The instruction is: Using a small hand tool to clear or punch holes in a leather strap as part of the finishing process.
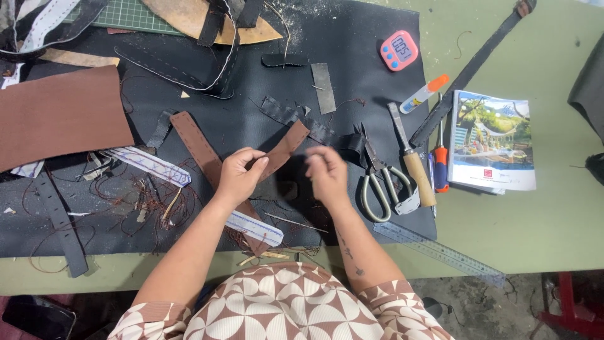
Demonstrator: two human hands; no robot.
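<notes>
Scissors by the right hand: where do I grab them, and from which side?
Take the scissors by the pale looped handles, coming in from the near edge. The loops face the person, and the blades point away toward the black strap pieces.

On the black mat [352, 56] covering the green desk [553, 233], the left hand [239, 176] pinches a short brown leather strap [284, 150] at mat centre; the right hand [327, 173] hovers just beside it, fingers curled. Scissors [377, 182] and a wooden-handled chisel [412, 157] lie at the mat's right edge
</notes>
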